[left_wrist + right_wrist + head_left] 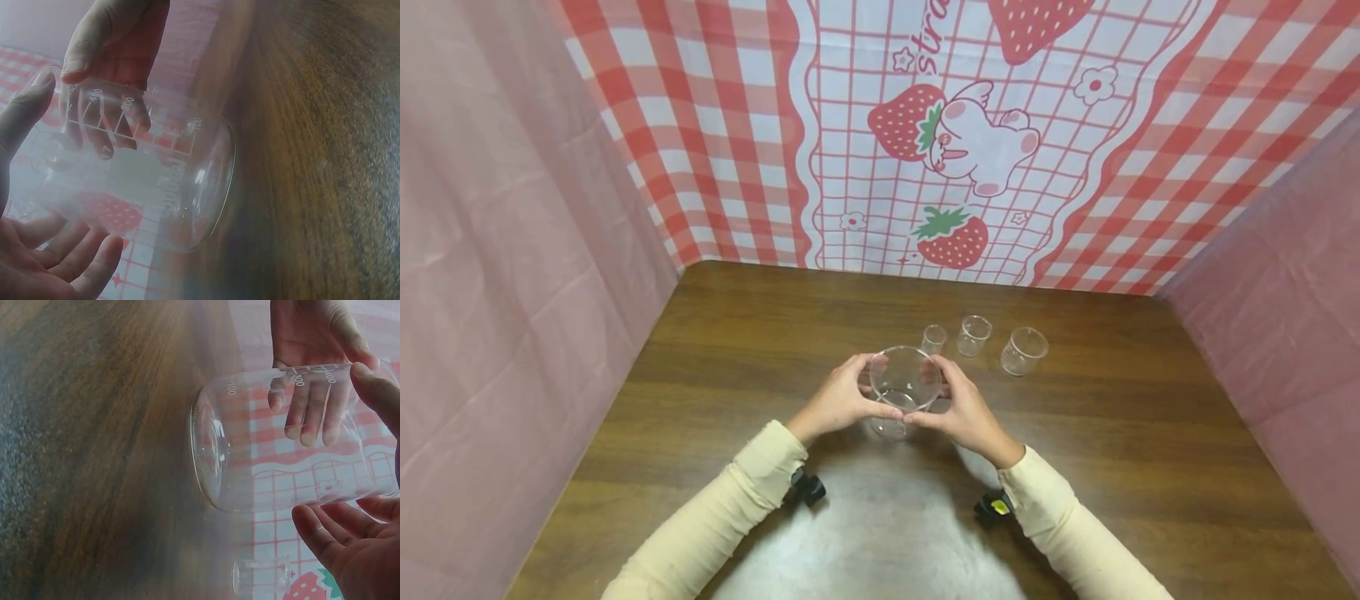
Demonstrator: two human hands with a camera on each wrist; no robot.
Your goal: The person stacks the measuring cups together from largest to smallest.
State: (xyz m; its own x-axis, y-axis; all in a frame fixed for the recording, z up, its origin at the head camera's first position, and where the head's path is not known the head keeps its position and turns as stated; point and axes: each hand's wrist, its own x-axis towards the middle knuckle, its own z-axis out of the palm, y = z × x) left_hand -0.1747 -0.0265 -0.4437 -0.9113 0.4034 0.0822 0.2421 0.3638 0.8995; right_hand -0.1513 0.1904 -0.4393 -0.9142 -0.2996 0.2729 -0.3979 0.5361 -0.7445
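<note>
Large beaker (905,377), clear glass, white graduations: one, mouth upward, over the middle of the tabletop (737,350); whether its base touches down is hard to tell. Left hand (842,396) and right hand (967,408): grip closed round its opposite sides, thumbs nearly meeting at the near side. Smallest beaker (933,339), middle beaker (974,337), rightmost beaker (1023,352): clear, upright, spaced apart beyond it, rightward. Backdrop (737,150): red-and-white, strawberry-printed.
</note>
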